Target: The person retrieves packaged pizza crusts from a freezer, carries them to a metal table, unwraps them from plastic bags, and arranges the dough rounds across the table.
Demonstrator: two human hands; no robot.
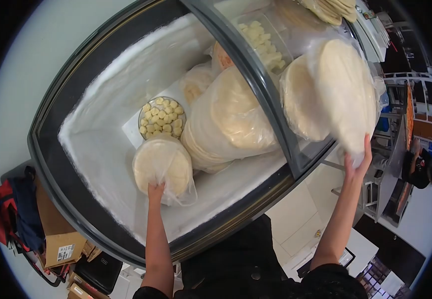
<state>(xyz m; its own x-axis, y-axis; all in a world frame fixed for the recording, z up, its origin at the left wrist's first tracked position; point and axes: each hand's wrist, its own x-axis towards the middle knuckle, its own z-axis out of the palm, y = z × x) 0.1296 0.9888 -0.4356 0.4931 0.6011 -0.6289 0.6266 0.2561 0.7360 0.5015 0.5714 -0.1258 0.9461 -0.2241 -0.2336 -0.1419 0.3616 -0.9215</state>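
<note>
Inside the chest freezer, my left hand reaches down to a clear plastic bag of round flatbreads. Its fingers close on the bag's gathered plastic, partly hidden by it. On the other side, my right hand grips the lower end of another bag of flatbreads, tilted and slightly blurred, over the freezer's right part. A flatbread bag lies behind that one. Just above the left bag is a round container of small pale yellow pieces.
Large bags of flatbreads fill the freezer's middle, beside the dark crossbar. A tray of pale pieces sits beyond it. Cardboard boxes stand at lower left. Another person is at far right.
</note>
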